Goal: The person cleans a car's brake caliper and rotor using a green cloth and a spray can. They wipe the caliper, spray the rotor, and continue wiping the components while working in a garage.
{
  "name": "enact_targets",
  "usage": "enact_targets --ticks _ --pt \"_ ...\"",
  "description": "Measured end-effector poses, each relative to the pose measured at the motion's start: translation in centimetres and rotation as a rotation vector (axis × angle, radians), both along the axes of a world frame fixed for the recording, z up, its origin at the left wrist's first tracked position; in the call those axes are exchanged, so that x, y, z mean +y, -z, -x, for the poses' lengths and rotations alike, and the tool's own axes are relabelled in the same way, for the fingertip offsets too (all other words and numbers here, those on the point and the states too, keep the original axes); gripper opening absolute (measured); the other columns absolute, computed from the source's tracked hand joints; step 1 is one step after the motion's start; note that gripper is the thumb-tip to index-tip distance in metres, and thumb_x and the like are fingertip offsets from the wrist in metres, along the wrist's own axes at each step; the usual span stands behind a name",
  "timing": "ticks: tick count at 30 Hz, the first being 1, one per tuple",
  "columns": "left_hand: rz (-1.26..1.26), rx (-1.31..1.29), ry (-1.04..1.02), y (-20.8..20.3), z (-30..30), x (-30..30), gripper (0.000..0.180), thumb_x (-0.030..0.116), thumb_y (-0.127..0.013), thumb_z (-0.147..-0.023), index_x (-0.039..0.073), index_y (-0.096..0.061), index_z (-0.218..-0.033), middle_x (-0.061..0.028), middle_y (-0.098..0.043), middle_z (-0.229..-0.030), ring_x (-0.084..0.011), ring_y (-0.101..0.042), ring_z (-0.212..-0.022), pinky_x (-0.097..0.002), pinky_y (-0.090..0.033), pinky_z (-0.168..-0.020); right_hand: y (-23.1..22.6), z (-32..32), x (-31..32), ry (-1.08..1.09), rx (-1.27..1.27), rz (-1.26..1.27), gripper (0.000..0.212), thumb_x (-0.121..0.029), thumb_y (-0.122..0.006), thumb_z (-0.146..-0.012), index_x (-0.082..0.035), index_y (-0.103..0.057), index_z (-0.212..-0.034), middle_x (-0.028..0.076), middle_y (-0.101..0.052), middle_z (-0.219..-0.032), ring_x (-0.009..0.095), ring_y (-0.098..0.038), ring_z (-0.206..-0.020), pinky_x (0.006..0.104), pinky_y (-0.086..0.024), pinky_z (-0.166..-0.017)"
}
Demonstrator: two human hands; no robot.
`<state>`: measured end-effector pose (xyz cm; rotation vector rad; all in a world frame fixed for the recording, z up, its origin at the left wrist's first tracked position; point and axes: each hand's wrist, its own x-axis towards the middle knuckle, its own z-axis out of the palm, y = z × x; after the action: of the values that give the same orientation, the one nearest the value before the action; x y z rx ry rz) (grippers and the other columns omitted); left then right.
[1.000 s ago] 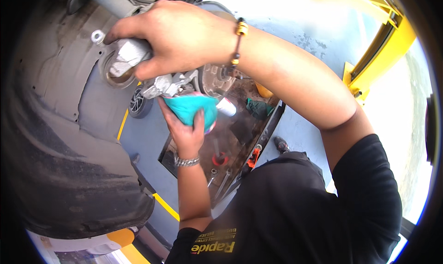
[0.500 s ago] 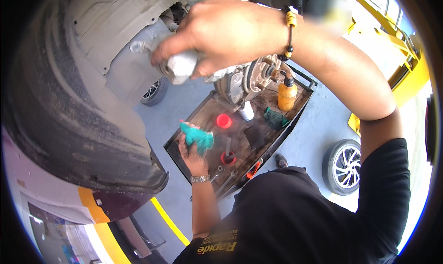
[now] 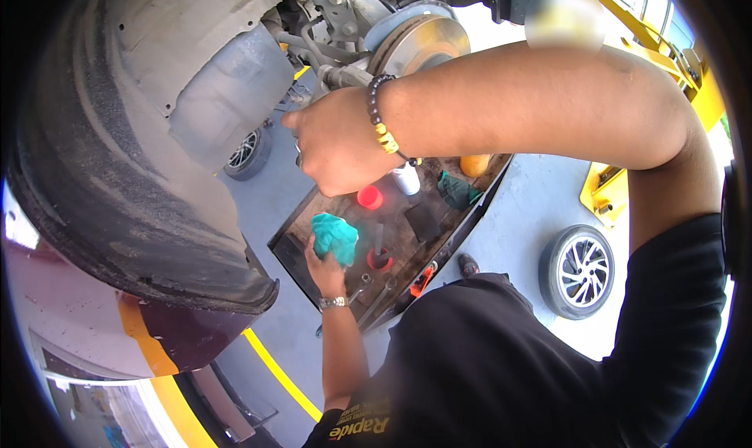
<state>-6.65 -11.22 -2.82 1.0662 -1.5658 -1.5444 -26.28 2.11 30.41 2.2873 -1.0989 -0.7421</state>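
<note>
My right hand [image 3: 338,144] is closed in a fist below the brake disc [image 3: 439,42] and suspension arms. Its fingertips are turned away, so whatever it grips is hidden. Lower down, over the cart's left part, my left hand [image 3: 324,269] clutches a crumpled green cloth [image 3: 335,235]. A red cup [image 3: 370,196] stands beyond the cloth on the cart [image 3: 301,252]. To the cloth's right is a second red round container [image 3: 379,261] with a grey flat piece leaning at it. A white can [image 3: 406,181] stands behind, partly covered by my right wrist.
A dark green cloth [image 3: 457,190] and the top-hidden orange bottle [image 3: 475,164] sit at the cart's right. Sockets [image 3: 366,278] lie at its near edge. The wheel arch [image 3: 117,182] hangs close on the left. A removed wheel [image 3: 581,272] and yellow lift parts [image 3: 605,193] are on the right.
My right hand has come down and turned over; the grey metal part it held no longer shows. The brake disc is now visible above. My left hand still grips the green cloth.
</note>
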Motion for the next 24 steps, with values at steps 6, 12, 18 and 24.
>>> enact_targets --ticks 6,12,18,24 --pt "0.605 -0.561 0.001 7.0 -1.6 -6.9 0.048 0.007 -0.055 -0.083 -0.001 -0.059 -0.13 -0.0238 -0.061 -0.129 -0.0398 -0.058 -0.119 -0.0441 -0.044 -0.106 0.2 2.3 6.8 -0.011 -0.644 0.364 0.037 -0.029 -0.072 -0.074 -0.011 -0.071 -0.106 0.005 -0.066 -0.102 0.022 -0.065 -0.097 0.0425 -0.045 -0.096" --pt "0.666 -0.64 0.117 4.7 3.4 -6.7 0.044 0.022 -0.064 -0.092 -0.002 -0.059 -0.129 -0.0197 -0.065 -0.125 -0.0353 -0.058 -0.12 -0.0441 -0.046 -0.102 11.4 3.3 16.8 0.309 -1.369 0.601 0.04 -0.026 -0.084 -0.078 -0.007 -0.069 -0.109 0.011 -0.067 -0.097 0.031 -0.067 -0.087 0.0405 -0.054 -0.073" --pt "-0.438 0.833 0.441 -9.2 12.6 0.4 0.049 0.035 -0.054 -0.103 0.008 -0.047 -0.144 -0.0103 -0.052 -0.146 -0.0286 -0.052 -0.13 -0.049 -0.042 -0.11 21.3 -1.8 13.6 0.577 -1.909 0.561 0.041 -0.018 -0.084 -0.078 -0.001 -0.066 -0.111 0.012 -0.065 -0.101 0.028 -0.068 -0.091 0.0381 -0.055 -0.077" --pt "-0.787 1.197 0.797 -10.1 13.8 1.1 0.052 0.032 -0.049 -0.102 0.006 -0.044 -0.147 -0.0137 -0.052 -0.146 -0.0326 -0.051 -0.133 -0.0502 -0.041 -0.113 19.4 -3.0 6.8 0.591 -1.574 1.08 0.085 -0.037 -0.088 -0.069 0.003 -0.052 -0.135 0.019 -0.059 -0.116 0.034 -0.066 -0.094 0.0407 -0.057 -0.078"
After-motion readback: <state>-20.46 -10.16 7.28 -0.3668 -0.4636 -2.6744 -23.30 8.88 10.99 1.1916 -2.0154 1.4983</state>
